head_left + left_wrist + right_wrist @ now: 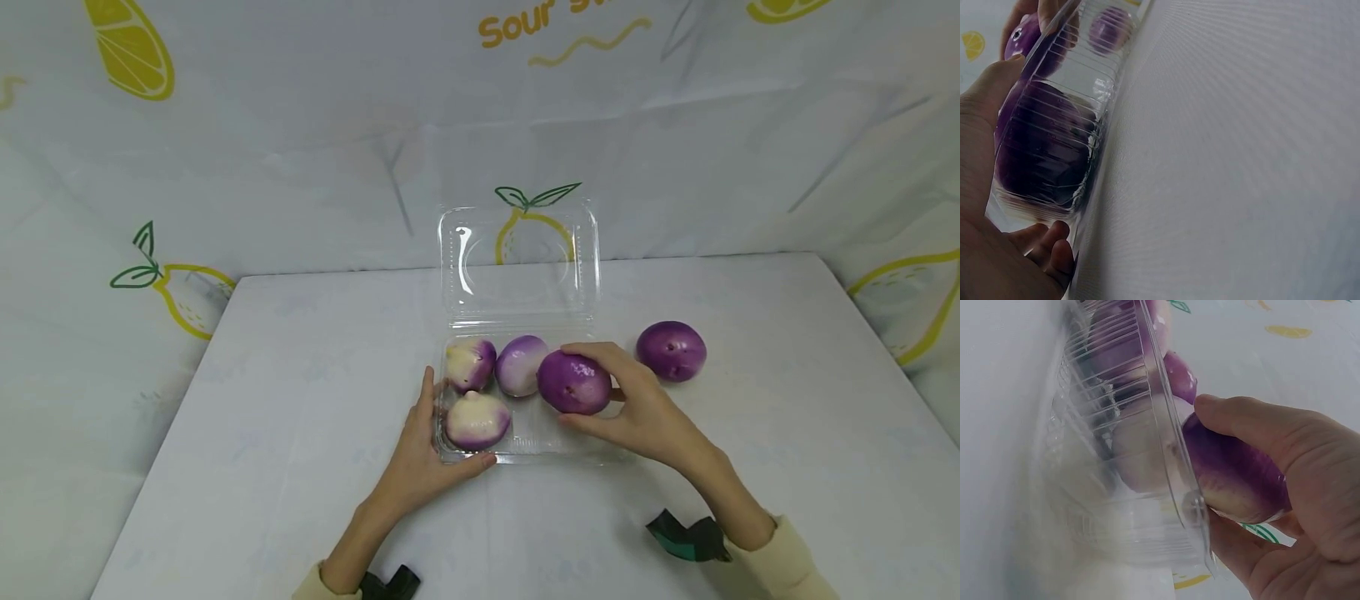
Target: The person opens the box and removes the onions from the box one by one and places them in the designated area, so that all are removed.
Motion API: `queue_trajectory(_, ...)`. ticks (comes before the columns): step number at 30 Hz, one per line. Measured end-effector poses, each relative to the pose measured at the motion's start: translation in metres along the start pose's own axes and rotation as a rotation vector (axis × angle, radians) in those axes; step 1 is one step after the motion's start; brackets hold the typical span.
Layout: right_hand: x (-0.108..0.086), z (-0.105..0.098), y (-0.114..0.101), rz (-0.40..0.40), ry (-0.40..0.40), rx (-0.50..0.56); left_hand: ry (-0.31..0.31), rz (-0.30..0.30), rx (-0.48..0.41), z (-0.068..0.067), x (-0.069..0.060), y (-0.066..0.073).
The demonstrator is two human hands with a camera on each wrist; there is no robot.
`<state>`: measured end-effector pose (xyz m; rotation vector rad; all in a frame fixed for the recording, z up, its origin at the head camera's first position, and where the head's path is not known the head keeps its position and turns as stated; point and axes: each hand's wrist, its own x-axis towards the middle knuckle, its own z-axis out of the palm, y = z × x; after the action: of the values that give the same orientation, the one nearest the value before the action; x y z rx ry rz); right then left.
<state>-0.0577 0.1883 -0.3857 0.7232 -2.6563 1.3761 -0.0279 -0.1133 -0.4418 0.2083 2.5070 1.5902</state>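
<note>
Your sleeves [787, 565] lie nearest; your left hand [418, 468] holds the clear box [536, 435] by its near left corner, your right hand [651, 417] grips a purple vegetable [572, 383] over the box's right side.

A clear plastic container [555, 433] sits open at the center of the frame, its hinged lid [525, 293] raised behind the base. Three glossy purple-and-white vegetables fill its left and middle: a cream-and-purple one [471, 364] at the back left, a pale lilac one [520, 367] just beside it, and a mostly cream one [477, 422] with a purple underside at the front left. A deeper purple vegetable [574, 383], held in the right grip [641, 408], is over the right half of the base, while the left grip [422, 458] holds the front left corner. A fifth, dark purple vegetable [671, 352] lies outside, right of center.
</note>
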Motion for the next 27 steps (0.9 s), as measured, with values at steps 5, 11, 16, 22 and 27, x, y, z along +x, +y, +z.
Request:
queue_trajectory(5,-0.002,-0.005,0.000,-0.010,0.062,-0.056,0.002,0.002,0.000,0.000,0.000,0.000)
queue_trajectory(11,-0.006,-0.014,0.001,0.017,0.105,-0.111,0.007,0.010,0.006,0.000,-0.001,0.000)
queue_trajectory(16,-0.010,-0.023,0.001,0.069,0.147,-0.154,0.016,0.033,0.015,0.000,-0.001,-0.001)
queue_trajectory(22,-0.016,-0.037,0.001,0.102,0.223,-0.204,0.021,0.038,0.029,0.000,0.000,0.000)
queue_trajectory(27,-0.021,-0.048,0.003,0.108,0.256,-0.207,0.020,0.031,0.030,0.000,-0.001,0.000)
